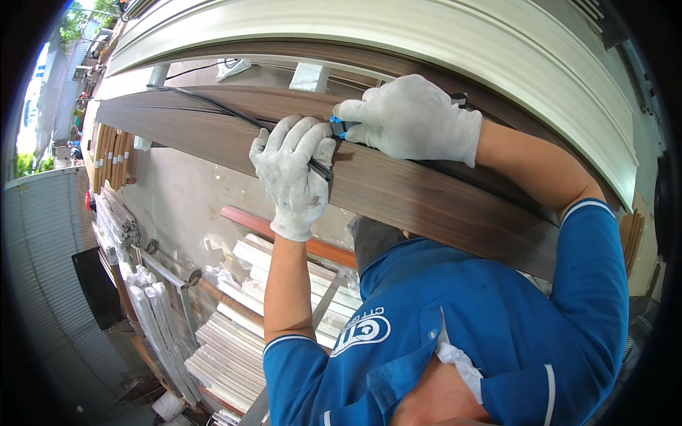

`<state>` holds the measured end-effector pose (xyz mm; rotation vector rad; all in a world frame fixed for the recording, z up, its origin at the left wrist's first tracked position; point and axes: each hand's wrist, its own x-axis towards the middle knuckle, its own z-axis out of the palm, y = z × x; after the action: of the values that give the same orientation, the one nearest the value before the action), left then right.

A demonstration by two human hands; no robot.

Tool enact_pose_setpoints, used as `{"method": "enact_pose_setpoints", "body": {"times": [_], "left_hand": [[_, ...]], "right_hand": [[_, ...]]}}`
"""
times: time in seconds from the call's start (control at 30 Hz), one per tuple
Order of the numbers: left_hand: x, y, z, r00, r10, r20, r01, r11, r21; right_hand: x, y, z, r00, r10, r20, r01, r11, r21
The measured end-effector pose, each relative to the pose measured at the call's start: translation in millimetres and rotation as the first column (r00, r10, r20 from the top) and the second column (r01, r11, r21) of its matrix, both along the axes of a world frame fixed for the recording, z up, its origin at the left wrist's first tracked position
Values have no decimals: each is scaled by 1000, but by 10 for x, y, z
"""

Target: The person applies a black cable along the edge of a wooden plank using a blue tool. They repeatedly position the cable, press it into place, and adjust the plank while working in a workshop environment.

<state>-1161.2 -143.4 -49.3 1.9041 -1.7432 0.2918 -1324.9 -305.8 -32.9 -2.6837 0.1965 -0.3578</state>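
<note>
Both of my hands wear pale grey work gloves. My left hand (pixel 293 174) is closed around thin black strips (pixel 231 111) that run in from the far left across a long brown wood-grain board (pixel 426 195). Their doubled ends poke out below my left palm. To its right, my right hand (pixel 412 119) grips a small black-and-blue tool (pixel 339 128) between thumb and fingers. That tool's tip points toward my left hand, close to the board's upper edge; its exact kind is hidden by the glove.
Long cream-white profiles (pixel 341 20) lie beyond the brown boards. A white block (pixel 309 77) sits between the boards. Bundled white strips (pixel 227 348) and a reddish-brown length (pixel 330 250) lie below left. Wrapped profiles (pixel 160 319) stand beside a metal frame (pixel 177 284).
</note>
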Motion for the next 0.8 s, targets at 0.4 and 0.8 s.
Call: {"method": "enact_pose_setpoints", "body": {"times": [0.4,0.8], "left_hand": [[12,25,-37,1000,7,24,-7,1000,-15],[-25,47,-101,998,43,40,-41,998,-53]], "right_hand": [[-61,15,4,999,38,-1,-37,969,-243],[-214,91,-38,993,-57,103,67,993,-94]]}}
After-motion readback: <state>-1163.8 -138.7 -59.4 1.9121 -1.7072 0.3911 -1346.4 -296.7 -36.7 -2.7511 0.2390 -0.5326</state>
